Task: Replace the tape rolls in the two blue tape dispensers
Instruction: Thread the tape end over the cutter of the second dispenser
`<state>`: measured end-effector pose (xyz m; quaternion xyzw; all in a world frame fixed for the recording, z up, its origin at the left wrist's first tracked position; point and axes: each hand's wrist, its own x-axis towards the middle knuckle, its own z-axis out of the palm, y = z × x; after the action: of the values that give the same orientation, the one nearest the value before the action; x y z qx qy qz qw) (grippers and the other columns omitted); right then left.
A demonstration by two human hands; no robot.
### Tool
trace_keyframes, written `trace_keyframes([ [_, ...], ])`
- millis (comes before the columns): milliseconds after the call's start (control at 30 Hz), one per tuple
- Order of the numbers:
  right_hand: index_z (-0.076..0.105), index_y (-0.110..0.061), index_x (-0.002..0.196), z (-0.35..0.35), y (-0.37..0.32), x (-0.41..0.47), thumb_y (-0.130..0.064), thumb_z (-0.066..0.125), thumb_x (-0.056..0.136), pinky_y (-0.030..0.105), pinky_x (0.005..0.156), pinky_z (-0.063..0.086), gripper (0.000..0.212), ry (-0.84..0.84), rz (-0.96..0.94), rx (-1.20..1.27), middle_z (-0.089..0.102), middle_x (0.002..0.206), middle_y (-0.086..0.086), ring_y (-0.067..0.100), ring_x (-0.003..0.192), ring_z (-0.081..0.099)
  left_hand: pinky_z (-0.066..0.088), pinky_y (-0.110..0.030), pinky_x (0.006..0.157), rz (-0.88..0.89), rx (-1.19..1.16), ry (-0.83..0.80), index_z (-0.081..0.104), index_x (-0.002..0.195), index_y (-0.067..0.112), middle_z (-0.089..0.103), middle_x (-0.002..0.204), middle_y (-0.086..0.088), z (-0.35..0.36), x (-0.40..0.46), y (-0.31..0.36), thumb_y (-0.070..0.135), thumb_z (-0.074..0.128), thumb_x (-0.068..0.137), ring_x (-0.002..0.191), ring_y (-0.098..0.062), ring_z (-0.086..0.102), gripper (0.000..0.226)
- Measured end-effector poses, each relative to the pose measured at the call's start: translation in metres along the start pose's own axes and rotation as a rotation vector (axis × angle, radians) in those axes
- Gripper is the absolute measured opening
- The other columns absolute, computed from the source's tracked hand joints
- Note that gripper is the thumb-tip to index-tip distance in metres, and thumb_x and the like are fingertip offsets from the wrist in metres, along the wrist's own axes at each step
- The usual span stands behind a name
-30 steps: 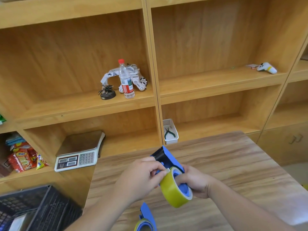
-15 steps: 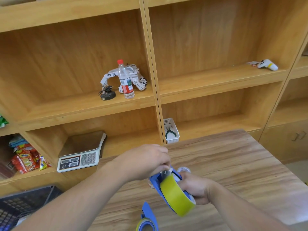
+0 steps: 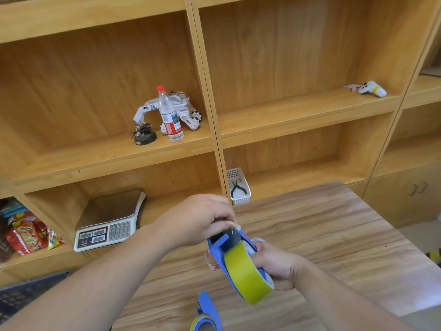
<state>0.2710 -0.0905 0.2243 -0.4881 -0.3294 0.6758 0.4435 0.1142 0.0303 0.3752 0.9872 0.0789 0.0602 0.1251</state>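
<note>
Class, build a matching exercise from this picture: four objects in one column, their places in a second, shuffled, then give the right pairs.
Objects
1. water bottle
2. pliers
3. weighing scale
4. yellow tape roll

Places
A. in the white basket
B. on the blue tape dispenser held in the hands
C. lower left shelf
D. upper left shelf, beside a toy robot

Pairs: 1-D, 2-A, 3-C, 4-B

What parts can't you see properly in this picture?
Head view:
- Second blue dispenser: cut off by the bottom edge.
- Tape end: hidden under the left hand.
- Held dispenser's handle: hidden inside the right hand.
- Black crate: cut off at the left corner.
- Bottle label: too small to read.
</note>
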Motion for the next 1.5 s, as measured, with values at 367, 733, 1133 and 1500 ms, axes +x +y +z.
trace_keyframes([
  [367, 0.059, 0.003, 0.136, -0.005, 0.0, 0.009, 0.004, 0.062, 0.092, 0.062, 0.114, 0.041, 0.045, 0.022, -0.045, 0.027, 0.055, 0.142, 0.037, 0.052, 0.133, 0.054, 0.049, -0.024, 0.062, -0.076, -0.108, 0.222, 0.081, 0.094, 0.028, 0.068, 0.078, 0.01, 0.007, -0.017, -0.004, 0.03, 0.071, 0.095, 0.073, -0.01, 0.062, 0.01],
  [733, 0.061, 0.004, 0.132, -0.004, -0.001, 0.008, 0.007, 0.063, 0.085, 0.062, 0.11, 0.045, 0.047, -0.006, -0.089, -0.051, 0.061, 0.135, 0.035, 0.053, 0.128, 0.058, 0.047, -0.02, 0.062, -0.251, -0.154, 0.173, 0.077, 0.079, 0.032, 0.07, 0.079, 0.011, -0.011, -0.023, -0.026, 0.034, 0.074, 0.092, 0.076, -0.012, 0.063, 0.013],
  [1133, 0.067, -0.004, 0.11, 0.008, 0.002, -0.008, 0.012, 0.063, 0.086, 0.038, 0.083, 0.053, 0.029, 0.004, -0.119, -0.178, 0.073, 0.095, 0.012, 0.026, 0.091, 0.067, 0.046, -0.019, 0.064, -0.364, -0.23, 0.058, 0.078, 0.082, 0.029, 0.068, 0.083, 0.005, -0.011, -0.015, -0.036, 0.038, 0.074, 0.092, 0.069, -0.007, 0.057, 0.014],
  [1500, 0.067, -0.008, 0.108, 0.012, 0.005, -0.012, 0.006, 0.062, 0.084, 0.038, 0.081, 0.049, 0.029, 0.004, -0.11, -0.239, 0.068, 0.092, 0.01, 0.024, 0.086, 0.064, 0.046, -0.026, 0.076, -0.521, -0.469, -0.273, 0.081, 0.089, 0.025, 0.076, 0.093, -0.002, 0.005, -0.003, -0.038, 0.03, 0.071, 0.09, 0.075, -0.006, 0.056, 0.011],
])
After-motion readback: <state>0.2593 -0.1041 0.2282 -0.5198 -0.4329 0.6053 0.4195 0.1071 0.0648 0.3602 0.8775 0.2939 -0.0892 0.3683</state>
